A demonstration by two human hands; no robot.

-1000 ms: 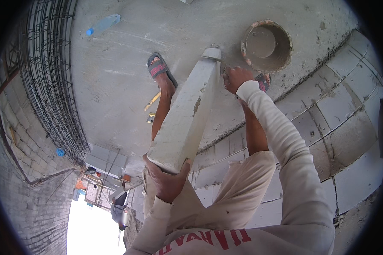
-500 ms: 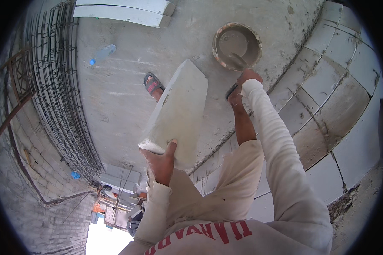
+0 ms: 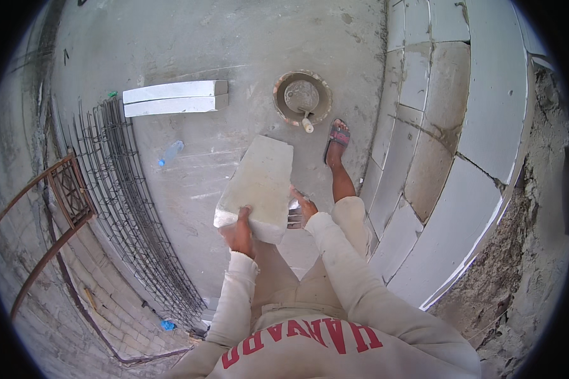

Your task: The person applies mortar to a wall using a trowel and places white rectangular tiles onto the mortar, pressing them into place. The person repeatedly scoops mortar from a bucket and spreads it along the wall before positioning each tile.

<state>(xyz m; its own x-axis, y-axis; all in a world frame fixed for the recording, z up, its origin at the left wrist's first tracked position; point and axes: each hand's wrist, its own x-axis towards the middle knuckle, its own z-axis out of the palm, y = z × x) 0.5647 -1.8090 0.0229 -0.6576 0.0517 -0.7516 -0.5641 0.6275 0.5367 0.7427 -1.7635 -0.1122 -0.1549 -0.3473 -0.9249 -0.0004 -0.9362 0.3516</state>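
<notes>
A long pale lightweight concrete block is in front of my legs, its near end toward me. My left hand grips the near left end, thumb on the upper face. My right hand is at the block's right side, thumb along the edge and fingers reaching toward its underside, where the tips are partly hidden. Beyond the block, a round bucket holds grey mortar. A trowel rests in it, its handle leaning over the near rim.
At right runs a low wall of pale blocks. Two white blocks lie at far left, with a plastic bottle nearer. Steel rebar cages stretch along the left, beside a rusty metal frame. My sandalled foot is near the bucket.
My right hand has let go of the trowel at the bucket and come back to the block's right side. The block has turned more upright in view; my left hand still holds it.
</notes>
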